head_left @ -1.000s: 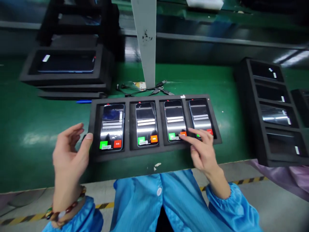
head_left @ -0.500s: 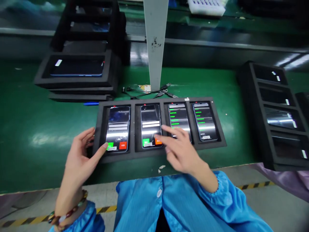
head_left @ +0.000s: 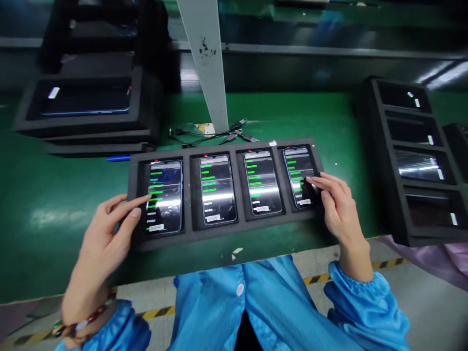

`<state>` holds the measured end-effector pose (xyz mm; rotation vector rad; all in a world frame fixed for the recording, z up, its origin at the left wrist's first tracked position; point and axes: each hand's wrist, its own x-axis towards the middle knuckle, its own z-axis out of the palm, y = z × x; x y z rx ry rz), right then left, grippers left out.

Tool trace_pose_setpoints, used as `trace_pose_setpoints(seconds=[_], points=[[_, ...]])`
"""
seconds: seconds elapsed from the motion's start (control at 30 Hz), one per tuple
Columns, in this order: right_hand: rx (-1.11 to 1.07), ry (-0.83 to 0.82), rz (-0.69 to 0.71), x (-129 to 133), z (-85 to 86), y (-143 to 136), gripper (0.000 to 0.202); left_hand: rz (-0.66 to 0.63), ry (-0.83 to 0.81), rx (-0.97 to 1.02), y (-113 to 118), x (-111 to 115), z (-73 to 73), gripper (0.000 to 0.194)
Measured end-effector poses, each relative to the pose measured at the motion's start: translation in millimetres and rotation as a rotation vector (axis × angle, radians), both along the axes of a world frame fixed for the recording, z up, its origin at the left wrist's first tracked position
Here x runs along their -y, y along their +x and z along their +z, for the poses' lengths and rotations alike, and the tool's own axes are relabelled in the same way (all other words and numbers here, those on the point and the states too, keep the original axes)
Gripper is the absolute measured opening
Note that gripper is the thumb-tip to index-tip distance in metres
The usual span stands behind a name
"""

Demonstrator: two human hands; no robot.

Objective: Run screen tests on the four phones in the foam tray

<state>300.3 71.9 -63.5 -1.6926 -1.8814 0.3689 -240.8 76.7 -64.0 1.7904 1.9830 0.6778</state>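
Observation:
A black foam tray (head_left: 187,195) lies on the green bench with several smartphones set in its slots. My left hand (head_left: 106,231) is at the tray's left end, index finger stretched onto the screen of the leftmost phone (head_left: 170,190), thumb apart. At the right end my right hand (head_left: 338,202) reaches over the tray edge, its index fingertip at the screen of the rightmost phone (head_left: 298,168). Between them lie a second phone (head_left: 219,195) and a third phone (head_left: 265,180). All these screens show green bars on a dark background. Neither hand grasps anything.
Stacked foam trays with phones (head_left: 87,124) stand at the back left, another tray stack (head_left: 387,195) at the right. Black cables (head_left: 219,139) lie by a grey post (head_left: 206,63). A blue pen (head_left: 119,158) sits left of the tray. Purple cloth (head_left: 431,258) shows at the right.
My right hand has moved right, from the second phone to the rightmost one. My left index finger now reaches onto the leftmost screen. The two left screens changed from red-and-green buttons to green bars.

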Motion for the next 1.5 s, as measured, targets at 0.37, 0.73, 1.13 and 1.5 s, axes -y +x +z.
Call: trace_pose_setpoints(seconds=[0.37, 0.73, 1.13, 1.5], points=[[-0.041, 0.096, -0.047, 1, 3.6, -2, 0.040, -0.404, 0.175, -0.204, 78, -22, 25.5, 0.036], [-0.014, 0.071, -0.019, 15, -0.5, -3, 0.039, -0.494, 0.135, -0.306, 116, -41, 23.2, 0.043], [0.021, 0.053, 0.255, 12, 10.0, -63, 0.047, -0.150, 0.268, -0.105, 68, -14, 31.8, 0.039], [0.013, 0.037, 0.454, -3, 16.5, -130, 0.055, 0.128, 0.171, 0.188, 29, 0, 3.5, 0.044]])
